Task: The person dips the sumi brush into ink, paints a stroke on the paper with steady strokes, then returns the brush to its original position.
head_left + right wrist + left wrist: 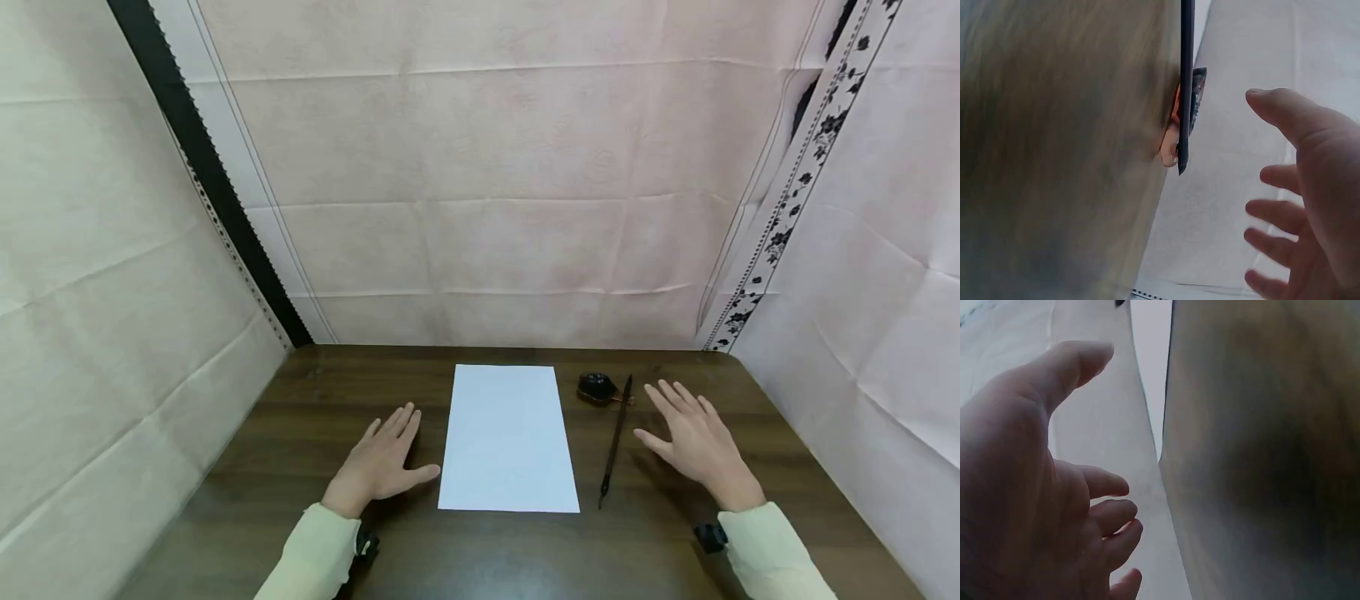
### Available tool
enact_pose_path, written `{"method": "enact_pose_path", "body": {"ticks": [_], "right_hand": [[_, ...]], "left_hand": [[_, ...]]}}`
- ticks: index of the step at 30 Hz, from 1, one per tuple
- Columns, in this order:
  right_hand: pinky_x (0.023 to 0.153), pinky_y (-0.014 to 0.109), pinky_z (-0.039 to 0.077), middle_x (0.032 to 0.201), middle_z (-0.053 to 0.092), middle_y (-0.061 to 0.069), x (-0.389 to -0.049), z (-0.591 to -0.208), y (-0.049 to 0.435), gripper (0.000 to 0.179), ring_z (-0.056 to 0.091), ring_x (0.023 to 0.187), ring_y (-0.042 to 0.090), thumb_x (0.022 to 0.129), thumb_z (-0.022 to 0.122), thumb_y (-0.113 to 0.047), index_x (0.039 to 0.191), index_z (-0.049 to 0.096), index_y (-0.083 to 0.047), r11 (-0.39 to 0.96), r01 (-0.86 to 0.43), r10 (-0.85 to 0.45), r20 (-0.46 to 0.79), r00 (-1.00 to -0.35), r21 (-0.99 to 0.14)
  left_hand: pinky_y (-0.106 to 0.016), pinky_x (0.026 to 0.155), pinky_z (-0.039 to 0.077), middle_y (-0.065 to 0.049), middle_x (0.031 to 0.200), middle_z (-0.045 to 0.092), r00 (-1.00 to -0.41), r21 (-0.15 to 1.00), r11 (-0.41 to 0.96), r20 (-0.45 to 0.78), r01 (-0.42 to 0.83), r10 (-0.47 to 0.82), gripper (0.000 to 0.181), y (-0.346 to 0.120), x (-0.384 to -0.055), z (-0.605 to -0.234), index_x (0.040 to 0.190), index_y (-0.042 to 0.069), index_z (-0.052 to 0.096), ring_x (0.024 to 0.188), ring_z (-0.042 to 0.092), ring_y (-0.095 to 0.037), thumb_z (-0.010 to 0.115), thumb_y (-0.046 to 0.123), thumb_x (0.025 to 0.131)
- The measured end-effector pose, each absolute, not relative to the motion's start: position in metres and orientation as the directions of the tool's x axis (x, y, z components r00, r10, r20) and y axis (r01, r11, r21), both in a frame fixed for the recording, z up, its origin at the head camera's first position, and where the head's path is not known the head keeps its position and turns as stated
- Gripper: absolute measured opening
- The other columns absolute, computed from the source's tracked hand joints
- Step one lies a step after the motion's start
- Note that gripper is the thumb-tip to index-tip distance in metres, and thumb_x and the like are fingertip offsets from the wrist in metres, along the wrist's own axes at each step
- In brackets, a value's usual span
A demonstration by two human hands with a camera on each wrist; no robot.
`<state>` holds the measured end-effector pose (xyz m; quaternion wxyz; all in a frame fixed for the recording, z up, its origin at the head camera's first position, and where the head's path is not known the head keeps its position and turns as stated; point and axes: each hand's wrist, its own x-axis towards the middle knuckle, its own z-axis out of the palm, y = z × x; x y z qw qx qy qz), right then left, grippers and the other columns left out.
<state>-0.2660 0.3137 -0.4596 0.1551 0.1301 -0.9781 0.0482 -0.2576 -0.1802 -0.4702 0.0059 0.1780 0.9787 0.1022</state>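
Observation:
A blank white sheet of paper [510,442] lies on the table in the head view. To its left is my left hand [384,462], its fingers extended and the thumb pointing towards the paper's left edge; the left wrist view shows its palm [1029,487] with nothing in it. Right of the paper, a slim dark brush [617,442] lies lengthwise, its pointed upper end over a small dark ink dish [596,387] with an amber handle. My right hand [693,437], fingers spread and holding nothing, is just right of the brush. In the right wrist view the brush [1186,87] crosses the dish [1197,94].
The dark wooden table [465,558] has rounded far corners. Pale creased cloth [480,208] hangs behind it, with more cloth at the left [112,292] and right [885,292]. A dark device [366,546] is strapped at the left wrist, another [710,537] at the right.

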Motion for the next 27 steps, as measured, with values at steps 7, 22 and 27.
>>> {"method": "enact_pose_path", "body": {"ticks": [7, 22, 27], "right_hand": [[0.094, 0.052, 0.051, 0.131, 0.062, 0.019, -0.273, -0.447, 0.309, 0.065, 0.061, 0.116, 0.037, 0.078, 0.080, -0.032, 0.133, 0.057, -0.003, 0.860, -0.501, -0.490, 0.437, -0.754, 0.099], [0.087, 0.041, 0.057, 0.112, 0.069, 0.010, -0.290, -0.444, 0.285, 0.049, 0.066, 0.105, 0.028, 0.073, 0.084, -0.022, 0.116, 0.068, -0.004, 0.669, -0.695, -0.743, 0.263, -0.615, 0.266], [0.089, 0.041, 0.056, 0.109, 0.070, 0.008, -0.293, -0.455, 0.282, 0.043, 0.067, 0.103, 0.026, 0.074, 0.082, -0.018, 0.113, 0.068, -0.006, 0.630, -0.718, -0.776, 0.218, -0.591, 0.295]], "left_hand": [[-0.052, 0.121, 0.019, -0.012, 0.163, 0.016, -0.893, 0.229, 0.879, -0.077, 0.418, 0.444, 0.097, -0.165, -0.251, -0.468, 0.154, 0.004, 0.022, 0.151, 0.019, -0.029, 0.050, 0.068, 0.087], [-0.047, 0.120, 0.026, -0.015, 0.163, 0.016, -0.848, 0.209, 0.856, -0.157, 0.472, 0.506, 0.101, -0.143, -0.248, -0.468, 0.153, 0.001, 0.020, 0.151, 0.019, -0.029, 0.053, 0.068, 0.086], [-0.046, 0.120, 0.026, -0.015, 0.163, 0.015, -0.844, 0.203, 0.858, -0.178, 0.472, 0.507, 0.101, -0.139, -0.247, -0.471, 0.153, 0.001, 0.020, 0.151, 0.019, -0.029, 0.053, 0.068, 0.086]]}}
